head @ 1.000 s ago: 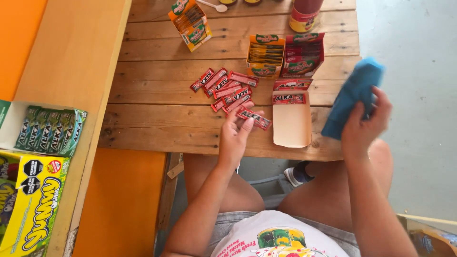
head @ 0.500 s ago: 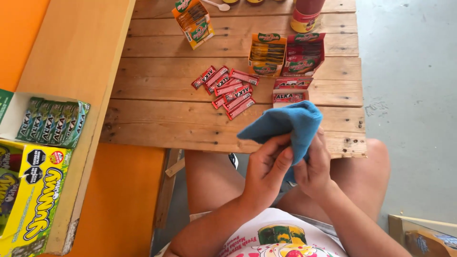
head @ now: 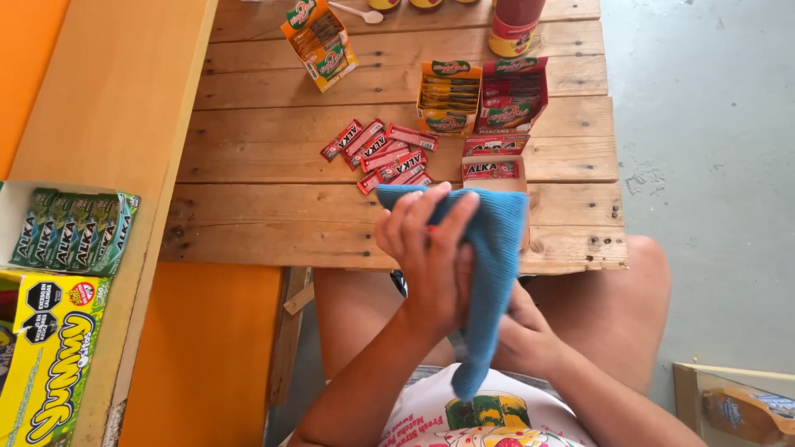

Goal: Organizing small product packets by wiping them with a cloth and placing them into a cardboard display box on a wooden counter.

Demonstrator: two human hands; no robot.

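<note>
**Blue cloth held in both hands above the near table edge**

A blue cloth (head: 495, 248) is held between two hands over the lap, at the near edge of a wooden slatted table (head: 273, 215). The left hand (head: 431, 257) is laid flat against the cloth, its fingers spread and extended toward the far side. The right hand (head: 522, 335) is mostly covered by the cloth; its fingers are seen curled around the lower part of the fabric, gripping it. The cloth hangs from the table edge down to the printed shirt.

Just beyond the cloth, a loose pile of red sachets (head: 381, 153) is spread on the table; about nine can be counted, though the nearest are partly hidden. To their right, a shallow open box (head: 493, 170) with two red sachets showing is partly covered by the cloth. Farther off, two open display cartons stand side by side: one orange carton (head: 448, 98) and one red carton (head: 512, 95). One more orange carton (head: 319, 33) lies tilted at the far left, with one white spoon (head: 356, 12) beside it. One red jar (head: 515, 25) stands at the far edge.

On the left bench, one tray of green packets (head: 74, 232) and one yellow box (head: 50, 356) are seen.
</note>
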